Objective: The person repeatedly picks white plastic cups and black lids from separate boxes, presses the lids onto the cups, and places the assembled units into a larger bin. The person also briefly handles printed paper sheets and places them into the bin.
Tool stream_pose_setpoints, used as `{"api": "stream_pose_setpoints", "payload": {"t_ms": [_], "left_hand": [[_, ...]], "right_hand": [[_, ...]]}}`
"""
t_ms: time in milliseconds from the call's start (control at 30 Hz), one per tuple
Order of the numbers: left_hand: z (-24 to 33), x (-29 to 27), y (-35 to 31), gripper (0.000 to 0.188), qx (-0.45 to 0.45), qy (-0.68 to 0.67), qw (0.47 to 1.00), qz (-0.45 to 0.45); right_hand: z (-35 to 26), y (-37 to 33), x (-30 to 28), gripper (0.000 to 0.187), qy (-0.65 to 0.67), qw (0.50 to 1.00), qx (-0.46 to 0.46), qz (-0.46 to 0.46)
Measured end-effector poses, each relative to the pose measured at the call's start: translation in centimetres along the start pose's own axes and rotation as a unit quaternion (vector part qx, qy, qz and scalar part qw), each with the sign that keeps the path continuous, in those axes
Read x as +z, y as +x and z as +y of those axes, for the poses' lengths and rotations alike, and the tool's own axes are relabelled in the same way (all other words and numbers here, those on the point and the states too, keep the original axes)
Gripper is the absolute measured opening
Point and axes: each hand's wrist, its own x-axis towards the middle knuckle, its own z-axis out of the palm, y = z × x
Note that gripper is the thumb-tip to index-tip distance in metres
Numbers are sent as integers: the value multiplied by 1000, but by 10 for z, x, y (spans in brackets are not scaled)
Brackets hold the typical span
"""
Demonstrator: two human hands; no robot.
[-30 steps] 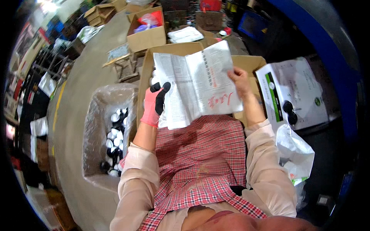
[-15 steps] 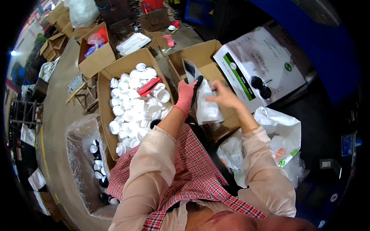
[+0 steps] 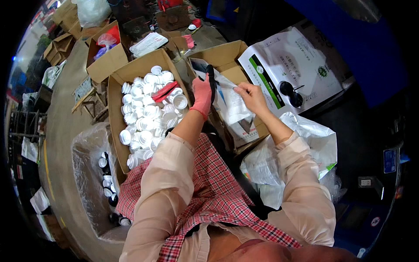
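Observation:
My left hand (image 3: 202, 92), in a pink glove with black on the palm side, grips the left edge of a sheaf of thin printed sheets (image 3: 244, 136). Whether they are paper or plastic I cannot tell. Between the thumb and fingers of my bare right hand (image 3: 252, 97) is the edge of a white top sheet (image 3: 235, 106), lifted and bent away from those beneath. Both hands are over an open cardboard box (image 3: 220, 51). Left of it, a larger carton (image 3: 144, 60) holds many white plastic caps (image 3: 150, 111) and a red pouch-like item (image 3: 165, 91).
A white printed carton (image 3: 286, 61) at the right carries two round black parts (image 3: 291, 94). Below it lies a white plastic bag (image 3: 316, 137). A clear-lined bin (image 3: 89, 174) with black and white parts stands lower left, near a small wooden stool (image 3: 89, 96).
My right hand, blurred and loose beside the sheets before, now pinches the top sheet and has pulled it apart from those below. My left hand has shifted slightly left with the sheaf.

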Motion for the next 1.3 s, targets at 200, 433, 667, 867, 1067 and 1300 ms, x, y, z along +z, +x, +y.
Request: {"api": "stream_pose_setpoints", "payload": {"t_ms": [200, 433, 667, 867, 1067, 1300], "left_hand": [[-18, -47, 31, 36, 108, 1, 984, -139], [57, -128, 32, 27, 423, 211, 881, -28], [98, -285, 54, 32, 390, 375, 841, 12], [98, -490, -7, 37, 443, 574, 675, 138], [131, -696, -169, 9, 391, 751, 443, 295], [-50, -647, -329, 19, 29, 780, 625, -23]], "right_hand": [[36, 61, -80, 26, -183, 976, -16, 114], [-33, 125, -169, 24, -367, 908, -153, 133], [-149, 172, -127, 23, -230, 941, -247, 7], [-225, 166, 26, 14, -227, 915, -326, -71], [-381, 96, 264, 18, 98, 895, -415, -131], [-355, 56, 465, 20, 81, 745, -576, -326]]}}
